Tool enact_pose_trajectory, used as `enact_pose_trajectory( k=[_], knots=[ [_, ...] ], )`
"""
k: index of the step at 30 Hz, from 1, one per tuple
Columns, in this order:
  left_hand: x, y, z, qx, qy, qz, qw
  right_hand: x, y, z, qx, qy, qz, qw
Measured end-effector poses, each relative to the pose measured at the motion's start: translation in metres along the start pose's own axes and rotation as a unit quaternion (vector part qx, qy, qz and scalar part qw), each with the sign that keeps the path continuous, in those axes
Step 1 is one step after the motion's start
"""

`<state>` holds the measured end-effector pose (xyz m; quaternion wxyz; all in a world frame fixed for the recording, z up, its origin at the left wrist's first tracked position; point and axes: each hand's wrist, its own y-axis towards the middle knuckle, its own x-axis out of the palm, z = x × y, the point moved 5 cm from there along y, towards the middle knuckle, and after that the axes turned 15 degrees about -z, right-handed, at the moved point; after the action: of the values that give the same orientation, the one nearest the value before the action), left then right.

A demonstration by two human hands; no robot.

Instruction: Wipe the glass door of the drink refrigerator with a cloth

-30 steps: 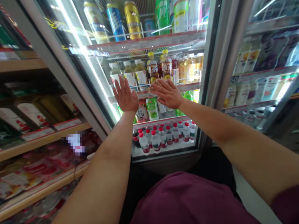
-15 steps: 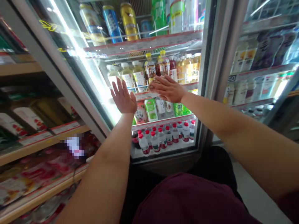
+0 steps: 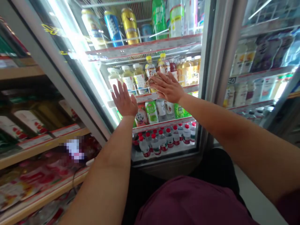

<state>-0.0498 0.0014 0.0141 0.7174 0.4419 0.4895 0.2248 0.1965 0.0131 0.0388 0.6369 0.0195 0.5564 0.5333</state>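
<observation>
My left hand lies flat with fingers spread against the glass door of a lit drinks fridge. My right hand presses a crumpled, light-brownish cloth against the same glass, its fingers stretched over it. Most of the cloth is hidden under the palm and fingers. Behind the glass, pale-capped drink bottles stand near my left hand. Tea bottles with yellow caps show just above my right hand, partly covered by it.
Water bottles with red caps fill the fridge's bottom shelf, and cans stand at the top. Left of the door, wooden-edged shelves hold bottles and packs. A metal door frame and another fridge section are at right.
My right hand has slid a little up and to the left with the cloth on the glass. My left hand stays at nearly the same place.
</observation>
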Motion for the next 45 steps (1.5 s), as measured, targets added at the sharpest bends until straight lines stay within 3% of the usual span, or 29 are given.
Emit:
enact_pose_trajectory(
  k=[3,5,12,17,21,24,26,29,31,37,39,43,45],
  knots=[
    [0.000,0.001,0.000,0.005,0.005,-0.007,1.000,-0.005,0.000,0.020,0.072,0.015,0.060,0.995],
    [0.001,0.001,0.000,0.005,0.004,-0.008,1.000,-0.004,0.000,0.026,0.082,0.020,0.074,0.994],
    [-0.007,0.002,0.005,-0.021,0.010,-0.006,1.000,0.005,-0.005,0.025,-0.026,-0.016,0.025,0.999],
    [-0.026,0.037,0.021,-0.073,0.011,0.071,0.995,0.010,-0.009,0.027,-0.040,-0.016,0.062,0.997],
    [-0.026,0.068,0.043,0.000,0.025,0.023,0.999,0.007,-0.008,0.032,-0.077,-0.029,0.042,0.996],
    [-0.026,0.072,0.048,0.016,0.003,0.005,1.000,0.000,-0.006,0.040,-0.129,-0.026,0.001,0.991],
    [-0.026,0.069,0.048,0.012,-0.011,-0.001,1.000,-0.008,-0.003,0.051,-0.086,-0.003,0.023,0.996],
    [-0.025,0.068,0.046,0.014,-0.018,-0.011,1.000,-0.021,-0.005,0.068,0.092,0.041,0.124,0.987],
    [-0.023,0.070,0.044,0.017,-0.022,-0.012,1.000,-0.023,-0.007,0.067,0.149,0.050,0.141,0.977],
    [-0.019,0.073,0.040,0.007,0.015,-0.017,1.000,-0.017,-0.004,0.043,-0.007,0.008,-0.001,1.000],
    [-0.019,0.073,0.040,0.006,0.022,-0.016,1.000,-0.018,-0.004,0.045,-0.002,0.002,0.008,1.000],
    [-0.019,0.072,0.039,0.004,0.027,-0.009,1.000,-0.021,-0.010,0.054,0.094,0.031,0.094,0.991],
    [-0.018,0.072,0.039,0.004,0.024,-0.012,1.000,-0.019,-0.012,0.055,0.103,0.044,0.107,0.988]
  ],
)
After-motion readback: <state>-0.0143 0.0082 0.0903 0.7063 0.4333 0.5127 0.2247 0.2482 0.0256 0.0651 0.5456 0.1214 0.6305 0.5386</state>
